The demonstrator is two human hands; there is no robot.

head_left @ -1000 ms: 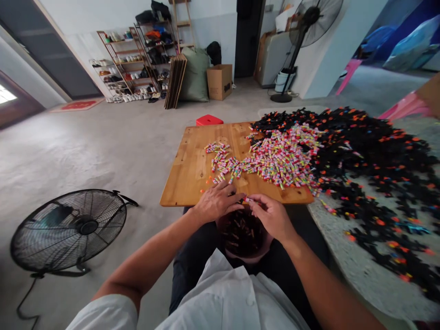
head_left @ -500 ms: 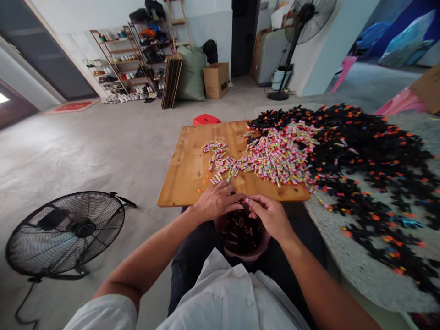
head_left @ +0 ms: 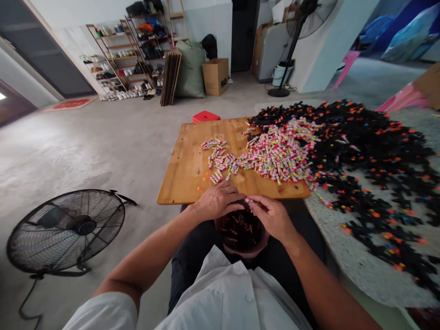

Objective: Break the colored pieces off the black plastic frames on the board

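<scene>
My right hand [head_left: 273, 214] pinches a small pink-and-white tube [head_left: 250, 200] between thumb and fingertips. Close beside it, palm down, my left hand [head_left: 218, 200] has its fingers bent toward the tube's end; whatever they grip is hidden beneath them. Both hands are over a pink tub [head_left: 245, 252] between my knees, which holds dark pieces with several lighter slim bits among them. Beyond the hands, many similar tubes [head_left: 278, 153] with red, yellow and green parts are heaped on a wooden table [head_left: 185, 160]. A few small orange bits [head_left: 200, 188] lie near its front edge.
Black pieces with orange tips [head_left: 371, 137] spread across a stone-topped table [head_left: 357, 275] on the right. A floor fan [head_left: 85, 227] stands at left. Behind the wooden table are a red stool [head_left: 205, 117], a cardboard box [head_left: 215, 78] and a standing fan [head_left: 292, 50].
The tube between my hands shows a little more of its length and is angled slightly differently. Both hands stay over the tub, and the view has shifted slightly.
</scene>
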